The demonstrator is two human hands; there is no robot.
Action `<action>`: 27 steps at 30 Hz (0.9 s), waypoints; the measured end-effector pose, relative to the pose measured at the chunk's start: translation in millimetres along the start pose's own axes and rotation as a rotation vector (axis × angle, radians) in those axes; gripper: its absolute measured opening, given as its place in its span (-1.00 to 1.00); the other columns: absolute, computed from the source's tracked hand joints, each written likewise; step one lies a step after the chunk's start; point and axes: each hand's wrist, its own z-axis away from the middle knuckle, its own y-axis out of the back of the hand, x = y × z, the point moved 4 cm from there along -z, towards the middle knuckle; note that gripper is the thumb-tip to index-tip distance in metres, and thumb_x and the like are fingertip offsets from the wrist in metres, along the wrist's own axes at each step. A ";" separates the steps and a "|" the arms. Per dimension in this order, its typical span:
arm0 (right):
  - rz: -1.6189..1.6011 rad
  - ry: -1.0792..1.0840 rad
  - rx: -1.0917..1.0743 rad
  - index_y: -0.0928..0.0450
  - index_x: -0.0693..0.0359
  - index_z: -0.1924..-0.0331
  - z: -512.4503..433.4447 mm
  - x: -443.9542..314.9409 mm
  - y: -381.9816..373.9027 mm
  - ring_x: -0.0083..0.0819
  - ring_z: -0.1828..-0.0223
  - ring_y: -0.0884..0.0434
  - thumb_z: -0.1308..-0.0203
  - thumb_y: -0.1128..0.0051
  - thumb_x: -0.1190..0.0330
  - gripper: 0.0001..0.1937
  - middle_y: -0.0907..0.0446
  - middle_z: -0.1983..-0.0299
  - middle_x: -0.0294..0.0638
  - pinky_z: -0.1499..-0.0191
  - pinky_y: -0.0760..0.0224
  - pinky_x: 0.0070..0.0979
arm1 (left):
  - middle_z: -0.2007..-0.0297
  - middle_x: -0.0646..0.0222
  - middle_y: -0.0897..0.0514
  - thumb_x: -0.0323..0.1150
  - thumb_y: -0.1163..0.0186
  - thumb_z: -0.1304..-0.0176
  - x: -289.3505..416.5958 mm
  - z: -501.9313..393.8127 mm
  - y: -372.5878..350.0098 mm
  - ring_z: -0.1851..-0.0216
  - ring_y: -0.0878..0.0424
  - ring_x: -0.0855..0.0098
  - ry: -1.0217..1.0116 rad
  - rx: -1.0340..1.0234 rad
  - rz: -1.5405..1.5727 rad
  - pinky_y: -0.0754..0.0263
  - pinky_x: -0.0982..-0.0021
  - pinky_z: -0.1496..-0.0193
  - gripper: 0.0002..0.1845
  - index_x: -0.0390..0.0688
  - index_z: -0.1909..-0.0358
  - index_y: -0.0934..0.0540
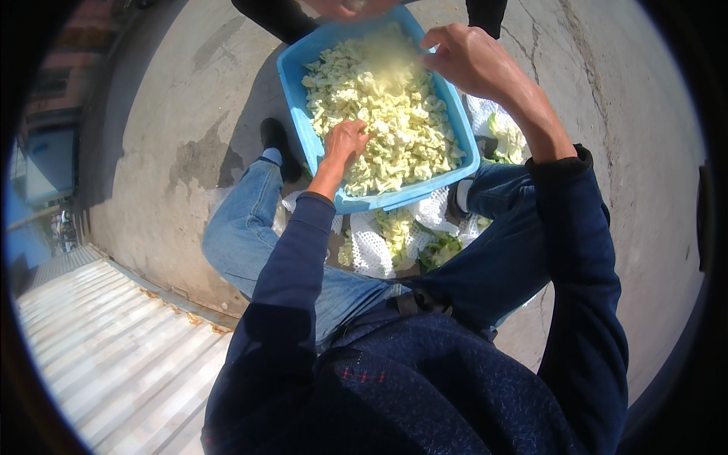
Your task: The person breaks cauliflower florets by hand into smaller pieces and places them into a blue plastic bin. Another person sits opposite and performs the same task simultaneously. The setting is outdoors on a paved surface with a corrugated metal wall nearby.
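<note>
A blue plastic tub (377,200) in front of me is full of pale cauliflower florets (398,125). My left hand (344,142) reaches over its left side, with curled fingers against the florets; whether it grips one is hidden. Above the right rim, my right hand (463,57) is raised with thumb and fingers bent and apart, and nothing shows between them. Some florets near the far end are blurred. Below the tub's near edge, white netting (371,245) lies around more cauliflower (396,227) with green leaves (441,250).
Another person's hand (350,7) and dark sleeve (278,20) are at the tub's far end. My legs (244,216) straddle the near side. Right of the tub lies another cauliflower (508,136) with netting. Cracked concrete (187,114) surrounds us; corrugated metal sheeting (131,352) is at lower left.
</note>
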 end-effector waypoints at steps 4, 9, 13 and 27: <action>0.005 -0.008 0.000 -0.81 0.27 0.06 1.3 4.4 -0.7 -0.02 0.26 -0.82 -0.31 -0.41 0.18 -0.68 -0.79 0.31 0.07 0.16 -0.66 -0.14 | 0.28 0.23 -0.76 -0.28 -0.42 -0.22 -2.6 -0.5 2.8 0.27 -0.73 0.21 0.079 0.004 0.181 -0.62 0.26 0.11 -0.75 -0.15 0.11 -0.80; 0.020 -0.011 -0.016 -0.81 0.25 0.01 0.4 1.6 -2.4 -0.01 0.24 -0.82 -0.33 -0.40 0.18 -0.67 -0.80 0.27 0.07 0.15 -0.67 -0.13 | 0.28 0.27 -0.78 -0.31 -0.38 -0.28 -29.5 16.9 14.8 0.29 -0.73 0.36 0.123 0.064 0.315 -0.61 0.33 0.13 -0.78 -0.24 0.16 -0.79; 0.029 -0.016 -0.024 -0.80 0.23 -0.02 0.8 2.7 -2.2 -0.02 0.22 -0.82 -0.34 -0.39 0.16 -0.66 -0.80 0.26 0.05 0.13 -0.67 -0.14 | 0.30 0.25 -0.82 -0.26 -0.37 -0.29 -35.7 23.9 22.6 0.26 -0.78 0.34 0.238 0.085 0.298 -0.63 0.32 0.11 -0.76 -0.21 0.15 -0.81; 0.001 -0.041 -0.044 -0.81 0.24 0.03 0.7 -1.8 -1.9 -0.05 0.24 -0.82 -0.35 -0.38 0.16 -0.68 -0.79 0.27 0.05 0.15 -0.66 -0.16 | 0.04 0.10 -0.81 -0.21 -0.46 -0.21 -33.3 30.6 26.8 -0.03 -0.76 0.02 0.179 -0.042 0.103 -0.62 0.13 -0.14 -0.62 -0.16 -0.03 -0.79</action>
